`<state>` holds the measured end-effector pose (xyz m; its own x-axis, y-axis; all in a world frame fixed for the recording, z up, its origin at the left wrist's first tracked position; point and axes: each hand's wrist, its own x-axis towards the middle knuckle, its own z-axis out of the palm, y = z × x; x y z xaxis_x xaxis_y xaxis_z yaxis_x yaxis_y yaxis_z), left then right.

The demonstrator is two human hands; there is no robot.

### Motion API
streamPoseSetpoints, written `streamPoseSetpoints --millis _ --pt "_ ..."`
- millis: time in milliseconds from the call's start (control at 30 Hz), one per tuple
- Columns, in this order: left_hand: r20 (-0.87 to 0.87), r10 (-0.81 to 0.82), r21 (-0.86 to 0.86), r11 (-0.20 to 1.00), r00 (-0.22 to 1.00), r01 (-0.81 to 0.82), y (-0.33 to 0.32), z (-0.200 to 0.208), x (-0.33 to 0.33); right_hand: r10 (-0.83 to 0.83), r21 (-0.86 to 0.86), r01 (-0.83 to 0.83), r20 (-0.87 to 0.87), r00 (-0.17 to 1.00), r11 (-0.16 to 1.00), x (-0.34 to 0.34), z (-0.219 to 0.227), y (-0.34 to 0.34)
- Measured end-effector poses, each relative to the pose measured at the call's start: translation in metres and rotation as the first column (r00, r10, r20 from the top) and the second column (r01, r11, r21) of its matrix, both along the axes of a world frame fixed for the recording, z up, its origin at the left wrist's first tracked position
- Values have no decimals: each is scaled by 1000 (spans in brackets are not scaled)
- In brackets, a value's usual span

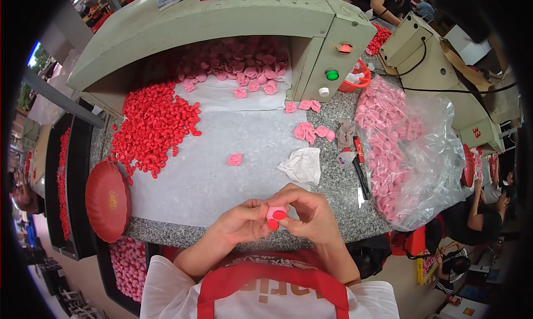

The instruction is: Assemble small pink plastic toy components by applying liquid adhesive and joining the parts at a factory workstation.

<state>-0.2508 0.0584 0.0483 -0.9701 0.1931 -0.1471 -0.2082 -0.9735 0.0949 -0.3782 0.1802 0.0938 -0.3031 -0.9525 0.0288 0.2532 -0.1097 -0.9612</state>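
Observation:
Close to the table's front edge, my left hand [242, 220] and my right hand [308, 213] come together, fingers pinched. Between them is a small pink rounded piece [273, 209] with red oval parts on it. My left fingers grip its left side; my right thumb and fingers press on its right side by the red parts. Beyond my hands, a single pink piece [235, 160] lies on the white sheet [222, 191]. A heap of small red oval pieces [152, 125] spreads over the sheet's left side. A crumpled white cloth [301, 166] lies ahead of my right hand.
A pale green arched machine [205, 20] stands at the back, with pink pieces piled in its opening. To the left is a red fluted dish [107, 201]. On the right are a clear bag [425, 169] of pink pieces and a black pen [361, 177].

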Motion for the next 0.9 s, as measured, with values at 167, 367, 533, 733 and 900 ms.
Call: streamPoseSetpoints --millis 167,367,533,733,900 --pt "6 -110 -89 990 994 110 -8 14 2 -26 -8 26 9 1000 1000 10 15 6" --pt "17 -214 -285 935 977 210 -14 23 9 27 -104 -41 -139 990 994 8 4 12" --pt "89 -229 -418 875 969 245 -14 36 10 41 -150 -80 -245 969 986 2 3 13" --pt "121 -255 -463 840 959 282 -16 39 9 18 -164 -74 -324 946 984 2 6 13" --pt "161 51 -597 801 986 56 -7 44 2 -235 -174 204 -182 955 963 3 -10 11"
